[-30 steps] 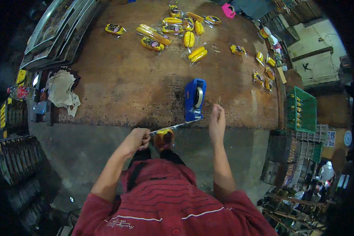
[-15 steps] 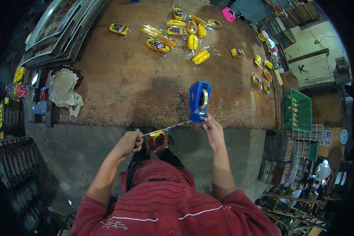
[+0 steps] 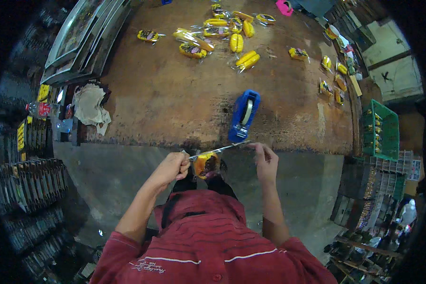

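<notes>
My left hand (image 3: 169,168) is closed on one end of the gathered mouth of a clear plastic bag. In the bag hangs a yellow-brown bread bun (image 3: 206,164) with dark topping, below the table's front edge. The bag's mouth is drawn out into a taut, thin strip (image 3: 226,147) toward the right. At its far end my right hand (image 3: 267,161) has thumb and forefinger pinched together; the exact grip is small and hard to see. Just beyond the strip, a blue tape dispenser (image 3: 244,116) stands at the table edge, its cutting end toward me.
Several bagged buns (image 3: 232,28) lie at the back of the wooden table (image 3: 175,104), with more at the right. Stacked metal trays (image 3: 83,42) and a crumpled cloth (image 3: 90,104) occupy the left. A green crate (image 3: 382,130) stands beyond the right edge.
The view has shifted, and the dispenser now leans a little differently. My right fingers have come away from the dispenser's cutting end and closed more, at the strip's end. My left hand keeps its grip.
</notes>
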### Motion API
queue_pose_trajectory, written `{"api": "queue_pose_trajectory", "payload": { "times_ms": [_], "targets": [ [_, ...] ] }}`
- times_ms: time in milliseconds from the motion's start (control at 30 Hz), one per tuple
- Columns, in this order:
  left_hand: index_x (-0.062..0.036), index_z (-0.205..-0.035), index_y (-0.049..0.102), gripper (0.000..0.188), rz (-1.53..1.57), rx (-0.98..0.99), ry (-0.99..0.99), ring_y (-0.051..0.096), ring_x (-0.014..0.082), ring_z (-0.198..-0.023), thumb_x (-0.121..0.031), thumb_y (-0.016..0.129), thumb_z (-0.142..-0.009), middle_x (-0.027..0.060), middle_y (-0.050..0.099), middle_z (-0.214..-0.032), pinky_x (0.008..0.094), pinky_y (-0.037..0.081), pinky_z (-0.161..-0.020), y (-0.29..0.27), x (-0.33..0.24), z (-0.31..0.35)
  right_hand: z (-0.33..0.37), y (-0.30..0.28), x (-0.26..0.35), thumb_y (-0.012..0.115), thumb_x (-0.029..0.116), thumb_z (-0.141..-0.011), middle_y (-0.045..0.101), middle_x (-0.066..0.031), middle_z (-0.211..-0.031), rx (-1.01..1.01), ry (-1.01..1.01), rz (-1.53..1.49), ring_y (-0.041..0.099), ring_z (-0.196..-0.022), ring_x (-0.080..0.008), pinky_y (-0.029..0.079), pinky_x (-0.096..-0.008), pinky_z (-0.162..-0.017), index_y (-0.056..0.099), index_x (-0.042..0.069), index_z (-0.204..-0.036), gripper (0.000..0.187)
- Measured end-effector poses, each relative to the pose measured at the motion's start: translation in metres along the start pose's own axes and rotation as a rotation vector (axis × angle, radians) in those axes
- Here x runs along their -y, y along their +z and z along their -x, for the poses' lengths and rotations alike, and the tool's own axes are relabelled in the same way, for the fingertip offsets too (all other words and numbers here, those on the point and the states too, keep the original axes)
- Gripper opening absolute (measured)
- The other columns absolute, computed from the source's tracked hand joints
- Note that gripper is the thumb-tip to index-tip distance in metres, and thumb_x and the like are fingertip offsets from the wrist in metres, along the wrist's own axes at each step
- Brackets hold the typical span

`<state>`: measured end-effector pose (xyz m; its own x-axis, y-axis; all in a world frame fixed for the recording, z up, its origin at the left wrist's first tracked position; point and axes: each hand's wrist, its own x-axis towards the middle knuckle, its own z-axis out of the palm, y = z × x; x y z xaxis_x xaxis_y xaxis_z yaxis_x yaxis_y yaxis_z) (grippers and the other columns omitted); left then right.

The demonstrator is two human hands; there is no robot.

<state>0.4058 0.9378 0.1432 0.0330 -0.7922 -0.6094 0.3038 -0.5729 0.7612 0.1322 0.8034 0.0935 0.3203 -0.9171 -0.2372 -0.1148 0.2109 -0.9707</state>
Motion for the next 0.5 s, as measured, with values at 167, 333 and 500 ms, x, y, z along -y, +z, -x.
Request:
{"api": "queue_pose_trajectory", "payload": {
  "times_ms": [167, 333, 500],
  "targets": [
    [-0.0094, -0.072, 0.037, 0.032, 0.010, 0.053, 0.042, 0.033, 0.0099, -0.052, -0.021, 0.036, -0.102, -0.0010, 0.033, -0.063, 0.0273, 0.029, -0.047, 0.049, -0.013, -0.015, 0.021, 0.011, 0.056, 0.064, 0.016, -0.100, 0.053, 0.0066, -0.072, 0.419, 0.384, -0.393, 0.042, -0.053, -0.0023, 0.032, -0.0212, -0.047, 0.065, 0.005, -0.120, 0.023],
    [-0.0118, -0.071, 0.036, 0.030, -0.042, 0.127, -0.018, 0.032, 0.0103, -0.049, -0.022, 0.035, -0.099, -0.0019, 0.033, -0.059, 0.0280, 0.026, -0.046, 0.067, -0.022, -0.013, 0.024, 0.026, 0.055, 0.069, 0.008, -0.094, 0.059, 0.0049, -0.079, 0.435, 0.384, -0.272, 0.045, -0.054, -0.0027, 0.036, -0.0203, -0.048, 0.060, 0.010, -0.131, 0.038],
    [-0.0132, -0.070, 0.034, 0.030, 0.077, 0.135, -0.054, 0.029, 0.0101, -0.046, -0.021, 0.034, -0.099, -0.0021, 0.033, -0.058, 0.0278, 0.025, -0.044, 0.051, -0.021, -0.003, 0.031, 0.032, 0.060, 0.073, 0.006, -0.091, 0.057, 0.0050, -0.071, 0.448, 0.230, -0.352, 0.048, -0.055, -0.0039, 0.040, -0.0209, -0.051, 0.034, 0.014, -0.156, 0.076]
  ]
}}
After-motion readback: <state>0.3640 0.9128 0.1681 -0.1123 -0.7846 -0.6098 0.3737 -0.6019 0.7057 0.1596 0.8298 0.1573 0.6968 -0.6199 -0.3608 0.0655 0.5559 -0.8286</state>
